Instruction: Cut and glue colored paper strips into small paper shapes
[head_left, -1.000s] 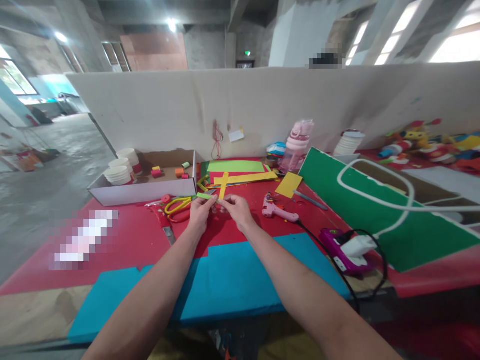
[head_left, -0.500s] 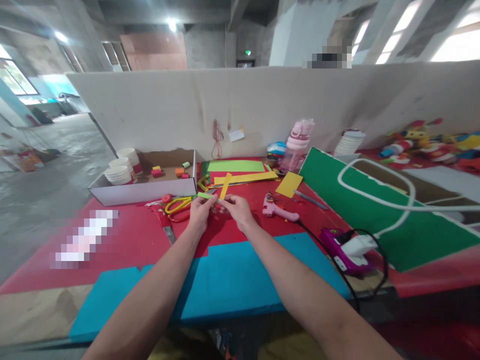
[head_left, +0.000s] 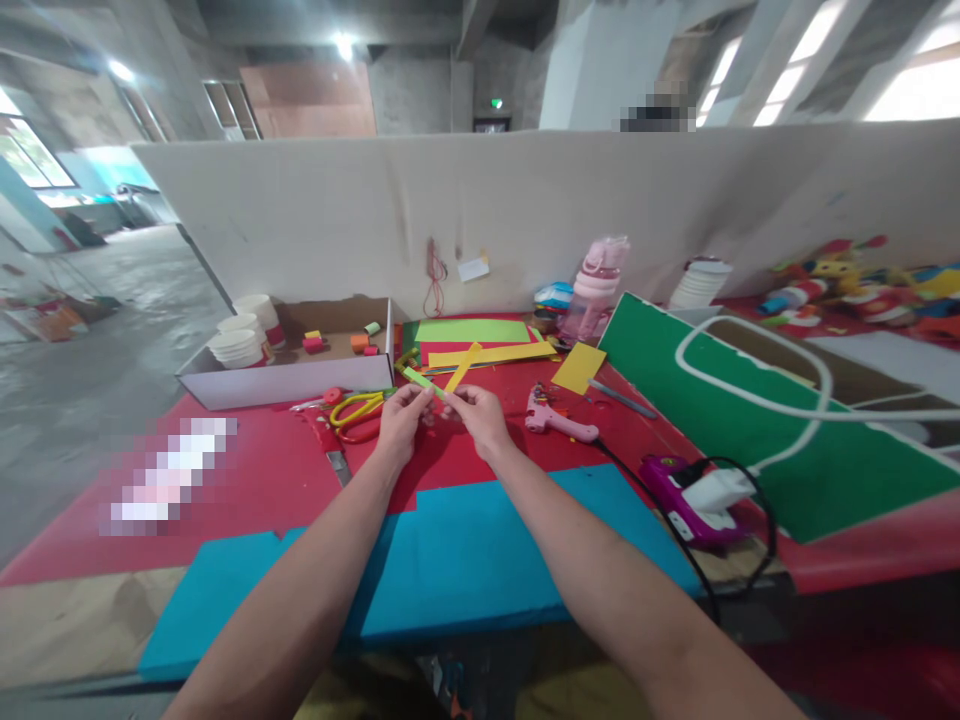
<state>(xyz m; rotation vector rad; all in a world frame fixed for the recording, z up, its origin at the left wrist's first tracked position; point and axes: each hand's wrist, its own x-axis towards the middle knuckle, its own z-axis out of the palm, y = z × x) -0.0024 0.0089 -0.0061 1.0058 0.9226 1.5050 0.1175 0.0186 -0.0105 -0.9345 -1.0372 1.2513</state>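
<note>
My left hand (head_left: 405, 424) is closed in a pinch at the middle of the table, its fingertips on a short light-green paper strip (head_left: 418, 377). Close beside it, my right hand (head_left: 478, 416) pinches the lower end of a yellow paper strip (head_left: 465, 366), which points up and away to the right. The two strips form a V, their near ends between my fingertips. Whether they are joined there is hidden by the fingers. Yellow-handled scissors (head_left: 355, 409) and a red-handled utility knife (head_left: 327, 444) lie just left of my left hand.
A pink glue gun (head_left: 561, 424) lies to the right, wired towards a purple power strip (head_left: 701, 515). Behind are stacked coloured paper sheets (head_left: 472, 332) and a pink bottle (head_left: 592, 290). A cardboard box (head_left: 289, 383) with cups and paper rolls stands left; a green board (head_left: 690, 410) leans right.
The yellow strip has tilted further right, and the green strip's angle has changed so more of it shows. My hands have barely moved; the fingertips have shifted slightly.
</note>
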